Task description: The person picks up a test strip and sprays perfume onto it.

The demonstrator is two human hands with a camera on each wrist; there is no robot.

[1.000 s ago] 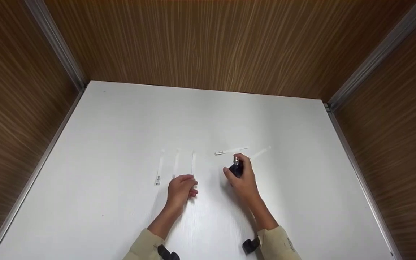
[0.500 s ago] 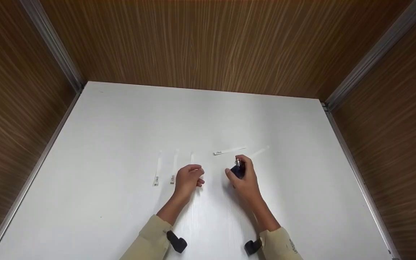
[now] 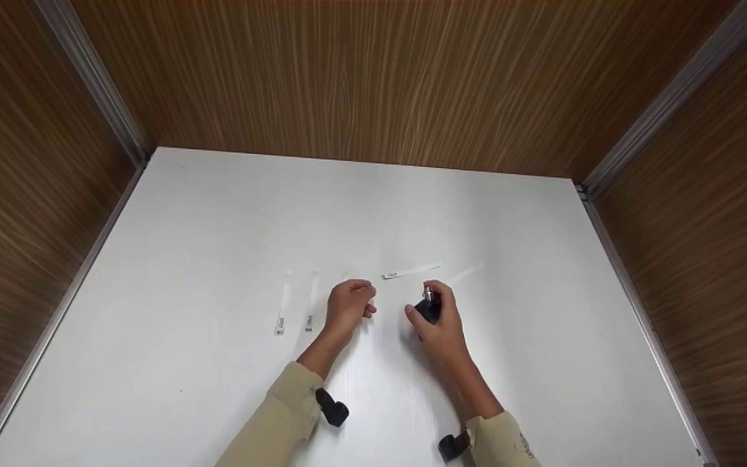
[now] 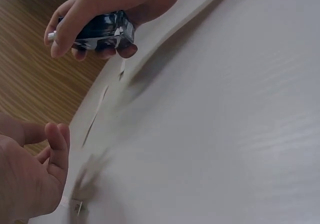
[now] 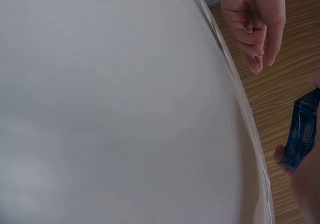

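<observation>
Left hand [image 3: 349, 303]: moved up the counter [image 3: 218, 214] toward its far edge since the earlier frames, closing on the bottle; it formerly rested at the near ends of the paper strips. Grip now: fingers loosely curled, thumb and forefinger near together; whether a strip is pinched between them cannot be told.

Right hand [image 3: 439, 324]: position nearly unchanged. Grip: fingers and thumb wrapped round a small dark blue spray bottle [image 3: 426, 307], forefinger on the silver nozzle [image 3: 427, 295]. Bottle held upright, just above the counter near its middle, nozzle toward the far edge.

Relation: bottle lies just right of the left hand, a small gap between them; the right hand alone holds it.

Paper test strips: two [image 3: 283, 303] [image 3: 311, 299] left of the left hand, long axes running near edge to far edge; two more [image 3: 411, 272] [image 3: 466, 273] beyond the bottle, lying roughly crosswise.
</observation>
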